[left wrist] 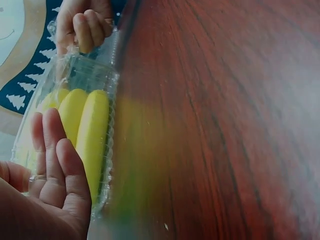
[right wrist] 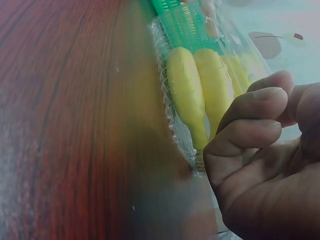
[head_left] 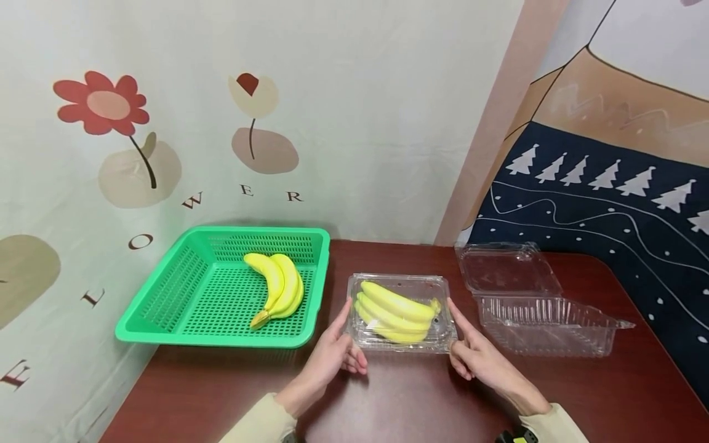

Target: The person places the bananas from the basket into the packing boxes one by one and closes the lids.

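A bunch of yellow bananas lies inside a clear plastic clamshell box with its lid down, in the middle of the table. At the box's left side is my left hand, its straight index finger reaching along to the upper corner and the other fingers loosely bent. My right hand mirrors it on the right side, index finger extended along the edge and the remaining fingers bent. In the left wrist view the bananas show through the box wall beyond the fingers.
To the left, a green plastic basket holds another bunch of bananas. On the right stands a second clear clamshell box with its lid folded back. A printed cloth hangs behind the brown table.
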A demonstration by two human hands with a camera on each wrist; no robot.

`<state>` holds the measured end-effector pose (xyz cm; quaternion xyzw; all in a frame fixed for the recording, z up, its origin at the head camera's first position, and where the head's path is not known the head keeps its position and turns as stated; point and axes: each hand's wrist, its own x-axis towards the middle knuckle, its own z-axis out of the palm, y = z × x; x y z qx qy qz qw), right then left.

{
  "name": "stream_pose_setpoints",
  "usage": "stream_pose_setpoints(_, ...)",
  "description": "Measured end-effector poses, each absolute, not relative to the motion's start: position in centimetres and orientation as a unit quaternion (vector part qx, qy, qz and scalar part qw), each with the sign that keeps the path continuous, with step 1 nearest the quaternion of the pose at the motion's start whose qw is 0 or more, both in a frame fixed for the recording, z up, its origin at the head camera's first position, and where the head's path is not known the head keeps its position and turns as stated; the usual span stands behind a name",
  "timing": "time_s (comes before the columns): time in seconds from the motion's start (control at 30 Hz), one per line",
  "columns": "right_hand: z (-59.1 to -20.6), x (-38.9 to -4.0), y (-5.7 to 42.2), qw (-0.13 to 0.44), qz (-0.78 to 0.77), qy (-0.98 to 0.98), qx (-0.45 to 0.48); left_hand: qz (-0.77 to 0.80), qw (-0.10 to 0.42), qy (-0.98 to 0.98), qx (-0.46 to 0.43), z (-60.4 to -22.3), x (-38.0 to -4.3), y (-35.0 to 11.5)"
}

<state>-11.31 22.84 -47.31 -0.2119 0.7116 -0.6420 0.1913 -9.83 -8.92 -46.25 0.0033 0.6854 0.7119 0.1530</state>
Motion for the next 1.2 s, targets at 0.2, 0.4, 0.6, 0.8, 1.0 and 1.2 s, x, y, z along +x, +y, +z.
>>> stream_pose_setpoints(0.2, -46.9, -11.4, 22.4, 0.179, -0.63, 0.738, -0.166, 0.711, 0.136, 0.69, 0.0, -46.4, -10.0, -9.1)
stream_pose_setpoints(0.4, -46.8, -11.4, 22.4, 0.178, -0.621, 0.752, -0.128, 0.706, 0.133, 0.696, 0.008, -46.2, -10.1, -9.3)
stream_pose_setpoints(0.6, -47.0, -11.6, 22.4, 0.181, -0.643, 0.73, -0.143, 0.705, 0.13, 0.697, 0.005, -46.4, -10.3, -9.4)
stream_pose_setpoints(0.8, -47.1, -11.7, 22.0, 0.175, -0.651, 0.727, -0.132, 0.702, 0.122, 0.702, 0.001, -46.2, -10.7, -9.4)
stream_pose_setpoints(1.0, -47.0, -11.6, 21.6, 0.168, -0.643, 0.74, -0.107, 0.699, 0.114, 0.706, 0.002, -46.2, -11.1, -9.5)
stream_pose_setpoints(1.2, -47.1, -11.3, 21.4, 0.171, -0.642, 0.741, -0.096, 0.701, 0.114, 0.704, 0.005, -46.6, -11.0, -9.6)
